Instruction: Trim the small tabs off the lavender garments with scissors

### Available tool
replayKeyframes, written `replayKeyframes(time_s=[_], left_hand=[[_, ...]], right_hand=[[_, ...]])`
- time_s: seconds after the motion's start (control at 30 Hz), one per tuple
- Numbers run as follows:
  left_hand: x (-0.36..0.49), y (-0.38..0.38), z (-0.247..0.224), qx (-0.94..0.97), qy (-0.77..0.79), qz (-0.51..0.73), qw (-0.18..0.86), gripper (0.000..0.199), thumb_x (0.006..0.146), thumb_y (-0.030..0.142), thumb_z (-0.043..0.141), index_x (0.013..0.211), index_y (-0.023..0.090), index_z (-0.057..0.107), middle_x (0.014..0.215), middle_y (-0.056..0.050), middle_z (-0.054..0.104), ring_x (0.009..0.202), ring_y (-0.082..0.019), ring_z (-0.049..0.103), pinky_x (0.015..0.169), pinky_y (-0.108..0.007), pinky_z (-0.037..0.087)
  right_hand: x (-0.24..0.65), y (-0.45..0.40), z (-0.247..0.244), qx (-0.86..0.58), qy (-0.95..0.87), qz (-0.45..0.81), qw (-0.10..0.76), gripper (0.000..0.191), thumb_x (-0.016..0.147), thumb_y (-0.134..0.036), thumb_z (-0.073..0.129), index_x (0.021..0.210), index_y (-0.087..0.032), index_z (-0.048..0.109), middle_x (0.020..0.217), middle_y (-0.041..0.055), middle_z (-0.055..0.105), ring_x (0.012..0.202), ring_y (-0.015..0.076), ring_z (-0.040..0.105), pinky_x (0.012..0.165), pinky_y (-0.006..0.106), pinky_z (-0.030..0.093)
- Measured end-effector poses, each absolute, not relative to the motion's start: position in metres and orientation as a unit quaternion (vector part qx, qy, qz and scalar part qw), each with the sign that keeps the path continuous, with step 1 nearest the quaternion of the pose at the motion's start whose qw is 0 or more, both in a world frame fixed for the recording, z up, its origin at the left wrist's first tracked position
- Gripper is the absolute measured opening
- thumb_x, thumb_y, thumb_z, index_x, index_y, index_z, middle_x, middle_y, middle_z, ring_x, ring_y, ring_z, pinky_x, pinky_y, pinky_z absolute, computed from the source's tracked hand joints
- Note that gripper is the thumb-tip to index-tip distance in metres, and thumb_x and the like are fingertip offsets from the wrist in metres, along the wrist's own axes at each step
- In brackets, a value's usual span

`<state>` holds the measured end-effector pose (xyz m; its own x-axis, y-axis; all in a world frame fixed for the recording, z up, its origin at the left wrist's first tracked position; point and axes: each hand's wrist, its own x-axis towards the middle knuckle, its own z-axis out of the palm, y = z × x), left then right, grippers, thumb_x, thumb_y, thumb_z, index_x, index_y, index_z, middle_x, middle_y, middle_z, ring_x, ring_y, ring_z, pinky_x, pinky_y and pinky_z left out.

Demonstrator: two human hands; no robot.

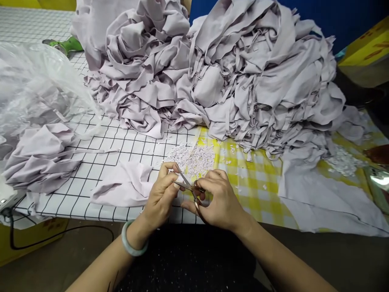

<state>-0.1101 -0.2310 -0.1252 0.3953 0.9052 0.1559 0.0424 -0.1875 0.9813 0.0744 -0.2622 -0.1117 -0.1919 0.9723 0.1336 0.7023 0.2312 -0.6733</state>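
My right hand (217,198) is closed round the handles of a pair of scissors (194,192), whose blades are parted and point toward my left hand. At the blades, my left hand (162,194) pinches a small piece of pale fabric (180,178) between thumb and fingers; most of it is hidden. Just beyond both hands lies a heap of tiny pale clippings (200,158). A loose pale lilac fabric piece (124,184) lies flat to the left of my left hand, on the grid-patterned cloth (100,142).
Large lilac fabric piles (146,77) and strapped garments (273,85) fill the back. At the left are a clear plastic bag (45,77) and a bunched garment (42,158). A yellow checked cloth (255,190) and draped fabric (328,198) lie at the right.
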Motion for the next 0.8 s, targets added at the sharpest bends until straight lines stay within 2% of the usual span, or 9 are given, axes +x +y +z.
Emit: replayKeyframes(time_s=[0.13, 0.37, 0.8], left_hand=[[-0.107, -0.232, -0.128, 0.639, 0.35, 0.428, 0.535, 0.03, 0.103, 0.03, 0.042, 0.082, 0.02, 0.061, 0.104, -0.009, 0.048, 0.107, -0.025, 0.047, 0.096, -0.042, 0.045], [-0.105, -0.231, -0.128, 0.641, 0.324, 0.437, 0.542, 0.028, 0.105, 0.026, 0.043, 0.083, 0.021, 0.06, 0.093, -0.006, 0.048, 0.11, -0.023, 0.041, 0.099, -0.036, 0.038], [-0.097, -0.231, -0.136, 0.64, 0.334, 0.407, 0.559, 0.029, 0.105, 0.028, 0.042, 0.082, 0.021, 0.059, 0.1, -0.006, 0.048, 0.11, -0.023, 0.042, 0.097, -0.036, 0.04]], right_hand=[[0.075, -0.262, -0.112, -0.576, -0.729, 0.245, 0.278, 0.047, 0.078, -0.058, 0.074, 0.061, -0.021, 0.052, 0.057, -0.0028, 0.054, 0.064, 0.0156, 0.048, 0.08, 0.036, 0.034], [0.073, -0.262, -0.111, -0.574, -0.724, 0.248, 0.292, 0.049, 0.079, -0.057, 0.075, 0.059, -0.02, 0.05, 0.055, -0.004, 0.053, 0.06, 0.0133, 0.046, 0.076, 0.035, 0.033], [0.078, -0.27, -0.124, -0.605, -0.704, 0.211, 0.307, 0.055, 0.082, -0.059, 0.073, 0.054, -0.019, 0.049, 0.05, -0.0043, 0.048, 0.054, 0.0109, 0.041, 0.069, 0.032, 0.032]])
